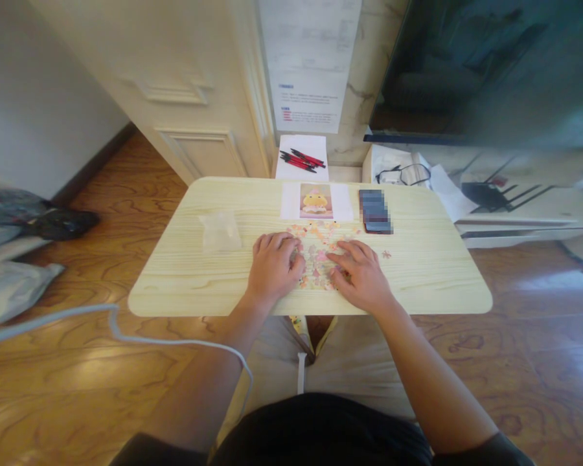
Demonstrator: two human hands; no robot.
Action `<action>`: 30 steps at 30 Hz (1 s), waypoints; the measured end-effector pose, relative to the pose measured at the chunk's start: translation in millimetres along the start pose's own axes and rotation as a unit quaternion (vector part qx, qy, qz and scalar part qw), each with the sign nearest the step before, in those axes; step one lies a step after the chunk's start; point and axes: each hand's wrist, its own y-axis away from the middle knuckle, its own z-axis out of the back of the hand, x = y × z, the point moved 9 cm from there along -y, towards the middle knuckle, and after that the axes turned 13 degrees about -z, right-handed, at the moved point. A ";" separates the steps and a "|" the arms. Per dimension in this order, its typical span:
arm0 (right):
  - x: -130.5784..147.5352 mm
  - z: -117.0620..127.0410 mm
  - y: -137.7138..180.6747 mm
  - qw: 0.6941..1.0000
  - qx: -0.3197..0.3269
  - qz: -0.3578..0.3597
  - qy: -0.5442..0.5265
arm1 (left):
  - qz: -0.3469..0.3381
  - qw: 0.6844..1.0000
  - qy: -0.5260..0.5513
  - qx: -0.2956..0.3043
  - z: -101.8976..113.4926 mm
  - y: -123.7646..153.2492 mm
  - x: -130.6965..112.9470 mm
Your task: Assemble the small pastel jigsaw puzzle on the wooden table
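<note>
Small jigsaw puzzle pieces, mostly pink, orange and grey-green, lie loosely scattered at the middle of a pale wood-grain table. My left hand rests at the left side of the pieces, fingers bent but thumb apart; whatever lies under its fingertips is hidden. From the right, my right hand reaches over the pile with its index finger stretched out, touching or just above a pink piece. Its thumb is held away from the fingers. Behind the pieces lies a printed picture of a yellow cartoon figure on white paper.
A phone lies right of the picture. A clear plastic bag is at the left, and one reddish piece sits apart at the right. Red pens rest beyond the far edge. A white cable crosses my left forearm.
</note>
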 end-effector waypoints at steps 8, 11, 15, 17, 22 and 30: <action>1.5 0.9 0.7 1.000 -0.003 0.011 -0.014 | -0.067 0.996 0.043 0.051 -4.7 0.0 -14.9; 1.8 1.7 0.7 1.000 -0.005 0.013 -0.020 | -0.059 0.996 0.037 0.051 -5.4 -0.2 -13.4; 0.7 1.7 0.6 1.000 -0.004 0.011 -0.025 | -0.042 0.998 0.024 0.045 -5.4 -0.6 -10.3; 0.1 1.7 0.7 1.000 -0.003 0.011 -0.028 | -0.036 0.998 0.021 0.041 -4.6 -0.5 -9.6; 1.5 6.3 2.3 0.999 -0.016 0.019 -0.044 | -0.058 0.997 0.034 0.030 0.5 0.1 -14.4; 4.3 6.6 3.6 0.999 -0.011 0.029 -0.040 | -0.130 0.988 0.066 0.057 -1.4 1.6 -25.8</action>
